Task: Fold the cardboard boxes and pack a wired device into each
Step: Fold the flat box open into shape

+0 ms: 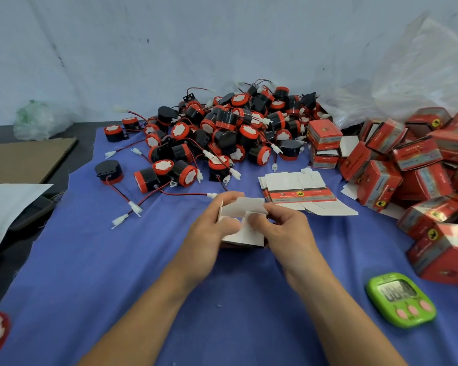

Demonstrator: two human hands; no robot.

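Observation:
Both my hands hold one small cardboard box (pixel 245 207) above the middle of the blue cloth, its white inner flaps turned up toward me. My left hand (pixel 213 223) grips its left side, fingers curled over the edge. My right hand (pixel 283 228) pinches the right flap. A stack of flat unfolded boxes (pixel 302 191) lies just behind my hands. A heap of black-and-red round wired devices (pixel 222 133) with white plugs fills the far middle of the cloth.
Several folded red boxes (pixel 418 170) are piled at the right. A green timer (pixel 401 299) lies at the near right. Clear plastic bags (pixel 397 83) sit behind the boxes. Brown cardboard (pixel 24 159) and a white bag (pixel 8 207) lie at the left.

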